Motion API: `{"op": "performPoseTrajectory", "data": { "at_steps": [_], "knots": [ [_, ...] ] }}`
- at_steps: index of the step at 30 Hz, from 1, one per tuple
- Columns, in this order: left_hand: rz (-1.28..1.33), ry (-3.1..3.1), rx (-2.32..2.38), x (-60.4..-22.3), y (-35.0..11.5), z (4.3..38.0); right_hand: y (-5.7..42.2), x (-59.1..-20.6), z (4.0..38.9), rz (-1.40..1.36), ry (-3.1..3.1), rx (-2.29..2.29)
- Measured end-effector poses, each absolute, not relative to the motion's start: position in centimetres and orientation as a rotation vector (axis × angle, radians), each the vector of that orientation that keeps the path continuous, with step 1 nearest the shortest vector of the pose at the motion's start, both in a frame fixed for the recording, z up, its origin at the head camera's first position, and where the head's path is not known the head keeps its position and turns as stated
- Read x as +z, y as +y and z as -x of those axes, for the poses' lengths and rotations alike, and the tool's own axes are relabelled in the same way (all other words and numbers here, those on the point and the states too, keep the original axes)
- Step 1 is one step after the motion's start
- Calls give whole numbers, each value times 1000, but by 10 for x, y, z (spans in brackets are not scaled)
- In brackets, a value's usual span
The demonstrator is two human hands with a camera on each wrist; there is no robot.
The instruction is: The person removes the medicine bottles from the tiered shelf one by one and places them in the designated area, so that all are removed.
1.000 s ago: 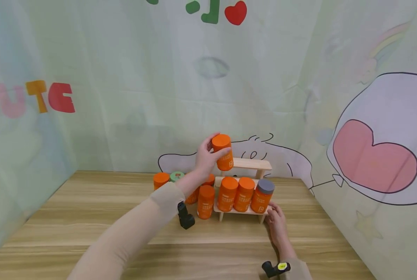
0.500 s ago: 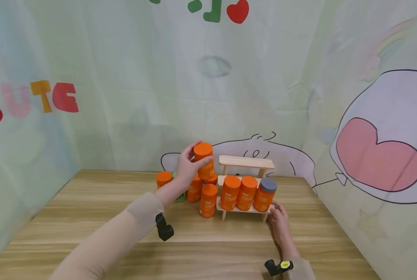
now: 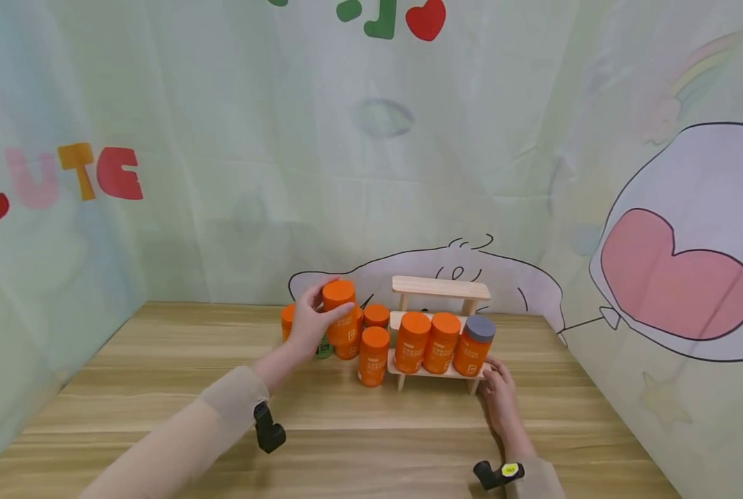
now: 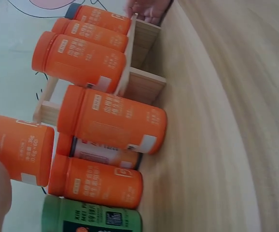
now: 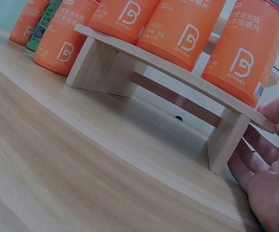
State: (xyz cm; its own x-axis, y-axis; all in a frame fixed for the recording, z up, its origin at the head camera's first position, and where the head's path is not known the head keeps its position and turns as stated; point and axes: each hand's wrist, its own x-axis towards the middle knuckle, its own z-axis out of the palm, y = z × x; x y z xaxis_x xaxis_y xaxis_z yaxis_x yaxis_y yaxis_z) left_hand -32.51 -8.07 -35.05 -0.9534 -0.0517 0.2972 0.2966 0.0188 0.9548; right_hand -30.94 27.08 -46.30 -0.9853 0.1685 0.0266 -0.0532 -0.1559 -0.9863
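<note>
My left hand (image 3: 309,327) grips an orange bottle (image 3: 340,326) upright, thumb across its front, in front of and above other bottles left of the stepped wooden rack (image 3: 440,287). In the left wrist view this held bottle (image 4: 26,150) hangs above the tabletop. On the rack's lowest step stand two orange-capped bottles (image 3: 412,344) and one grey-capped orange bottle (image 3: 473,350). My right hand (image 3: 501,398) holds the right end of that step; in the right wrist view its fingers (image 5: 273,110) pinch the board's edge (image 5: 262,121).
Left of the rack, an orange bottle (image 3: 373,358) stands in front and another (image 3: 376,315) behind. A green bottle (image 4: 91,215) stands further left, partly hidden in the head view, near one more orange bottle (image 3: 287,320). A printed curtain (image 3: 253,173) hangs behind the wooden table (image 3: 359,443).
My left hand has carried the orange bottle left and down, away from the rack's top step towards the bottles at the left. My right hand stays at the rack's end.
</note>
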Motion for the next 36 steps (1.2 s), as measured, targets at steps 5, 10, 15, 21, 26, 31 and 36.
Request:
{"op": "performPoseTrajectory", "data": {
  "at_steps": [5, 10, 15, 21, 26, 31, 36],
  "knots": [
    [231, -2118, -1953, -366, -83, 321, 271, -462, 309, 128, -1956, 2267],
    [218, -2148, -1930, -381, -81, 317, 271, -462, 308, 128, -1949, 2270],
    [197, -2161, -1960, -394, -80, 316, 271, -461, 309, 133, -1945, 2268],
    [160, -2202, -1963, -405, -77, 315, 271, -462, 309, 130, -1929, 2276],
    [162, -2205, -1960, -414, -75, 315, 270, -462, 310, 114, -1881, 2294],
    [145, -2192, -1967, -418, -73, 314, 270, -462, 308, 115, -1915, 2287],
    [106, -2220, -1954, -421, -71, 314, 270, -462, 308, 129, -1934, 2285]
  ]
}}
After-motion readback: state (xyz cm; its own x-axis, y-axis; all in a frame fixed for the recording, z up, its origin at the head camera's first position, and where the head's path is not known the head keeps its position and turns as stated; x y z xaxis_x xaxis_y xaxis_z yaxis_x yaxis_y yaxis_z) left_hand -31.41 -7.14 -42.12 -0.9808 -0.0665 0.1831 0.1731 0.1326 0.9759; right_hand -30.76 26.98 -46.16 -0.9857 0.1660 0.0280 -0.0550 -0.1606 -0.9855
